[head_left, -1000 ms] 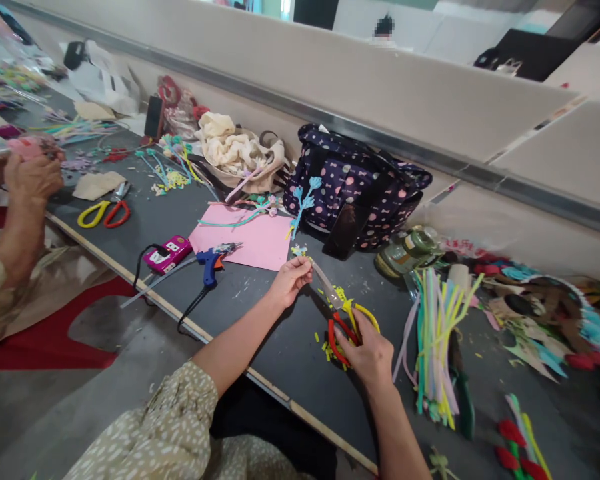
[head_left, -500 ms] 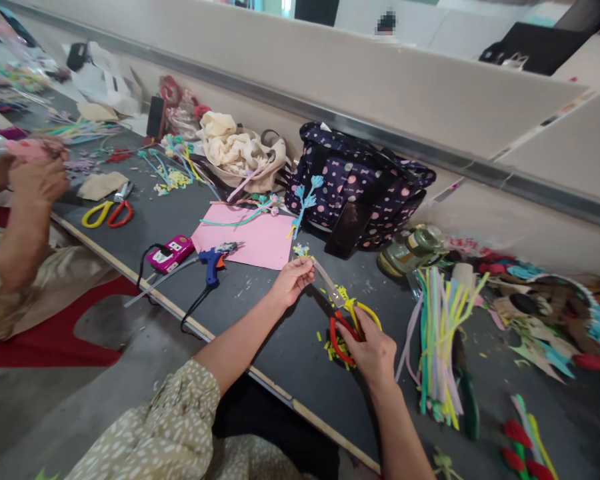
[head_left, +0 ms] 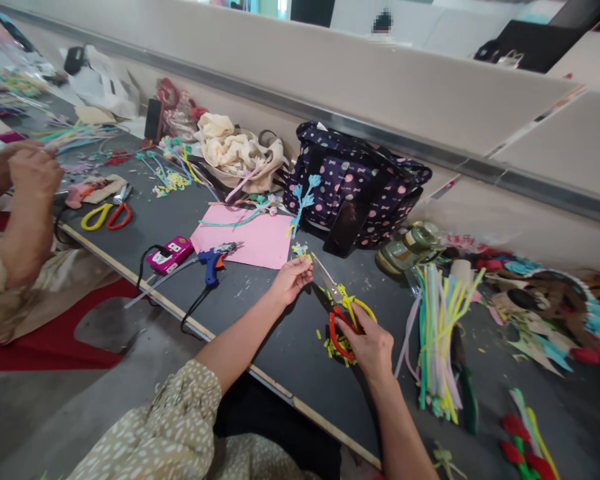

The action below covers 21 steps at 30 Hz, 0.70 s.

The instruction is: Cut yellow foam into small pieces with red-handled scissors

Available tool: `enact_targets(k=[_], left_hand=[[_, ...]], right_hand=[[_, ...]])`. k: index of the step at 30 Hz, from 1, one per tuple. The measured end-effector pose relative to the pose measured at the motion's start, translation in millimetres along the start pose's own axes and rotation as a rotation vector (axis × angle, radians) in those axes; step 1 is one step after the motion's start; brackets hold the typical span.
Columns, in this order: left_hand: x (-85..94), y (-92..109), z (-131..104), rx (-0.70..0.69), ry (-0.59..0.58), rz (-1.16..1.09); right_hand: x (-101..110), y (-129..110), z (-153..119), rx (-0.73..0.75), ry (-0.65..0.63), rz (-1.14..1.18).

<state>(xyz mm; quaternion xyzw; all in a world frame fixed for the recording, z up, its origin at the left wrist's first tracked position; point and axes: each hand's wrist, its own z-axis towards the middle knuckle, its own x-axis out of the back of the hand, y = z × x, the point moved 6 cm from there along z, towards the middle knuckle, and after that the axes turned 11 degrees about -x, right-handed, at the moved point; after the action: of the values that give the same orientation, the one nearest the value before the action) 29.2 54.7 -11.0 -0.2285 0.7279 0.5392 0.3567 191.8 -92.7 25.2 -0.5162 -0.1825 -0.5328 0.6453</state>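
My right hand grips a pair of scissors by its red and yellow handles, the blades pointing up and left. Beside the blade tips, my left hand is closed in a pinch on something small; a yellow bit shows at its fingertips, but I cannot make out its kind. Short yellow cut pieces lie on the table under and around the scissors. Just beyond my left fingers is a small cluster of pale blue and yellow pieces.
A blue glue gun lies by pink paper and a magenta power strip. Behind stand a dark patterned bag and a green jar. Pastel pipe cleaners lie right. A co-worker's hands work at left.
The scissors have tilted and their blades look further apart near my left fingertips. At left, the co-worker has put a pinkish thing down on the table. The view has shifted slightly.
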Motion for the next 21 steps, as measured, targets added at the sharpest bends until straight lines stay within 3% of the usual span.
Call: enact_targets(k=[9,21], left_hand=[[1.8,0.2,2.2,0.01,-0.02,-0.029],[-7.4,1.1,-1.3,-0.004,-0.106,-0.045]], right_hand=[[-2.3,-6.0,4.8,-0.075,-0.178,-0.127],[-6.0,5.0,-2.6,-0.122,-0.137,0.04]])
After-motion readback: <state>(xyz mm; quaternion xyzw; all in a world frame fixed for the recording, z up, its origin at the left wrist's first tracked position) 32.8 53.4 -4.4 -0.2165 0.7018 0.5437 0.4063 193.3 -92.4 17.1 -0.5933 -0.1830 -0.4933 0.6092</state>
